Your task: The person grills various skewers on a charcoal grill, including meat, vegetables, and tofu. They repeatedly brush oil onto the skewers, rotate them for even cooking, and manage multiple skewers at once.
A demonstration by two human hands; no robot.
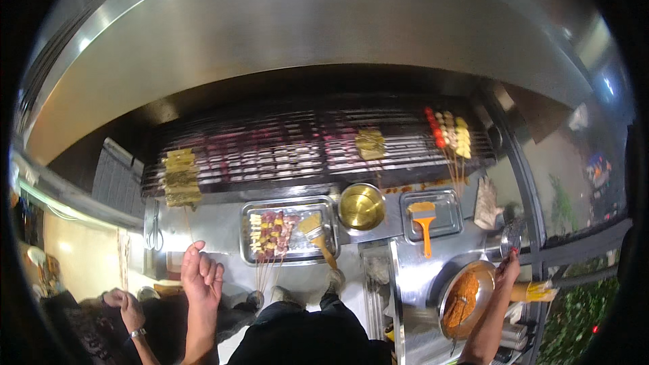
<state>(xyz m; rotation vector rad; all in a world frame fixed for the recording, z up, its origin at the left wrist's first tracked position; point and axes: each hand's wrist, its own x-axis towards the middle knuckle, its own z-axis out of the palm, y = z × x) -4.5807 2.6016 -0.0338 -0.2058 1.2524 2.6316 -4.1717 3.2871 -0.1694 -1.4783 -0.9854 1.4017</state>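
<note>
My left hand (203, 271) pinches the end of a thin skewer stick (189, 223), which runs up to folded greenish-yellow food (181, 177) at the grill's left end. My right hand (507, 267) is far right, its fingers at a round metal container (511, 237); whether they grip it is unclear. On the barrel-bar grill (284, 154) lie another folded leafy skewer (370, 144) and several skewers of red, whitish and yellow pieces (448, 134). Before me, a metal tray (245, 243) holds several raw meat skewers (274, 235) and a brush (315, 235).
A pot of yellow oil (362, 206) stands beside the tray. Right of it, an orange-handled brush (425, 223) lies on a smaller tray (459, 208). A bowl (488, 276) of orange-red seasoning, a glove (487, 203) and scissors (154, 235) are near. Another person's hand (129, 309) is at left.
</note>
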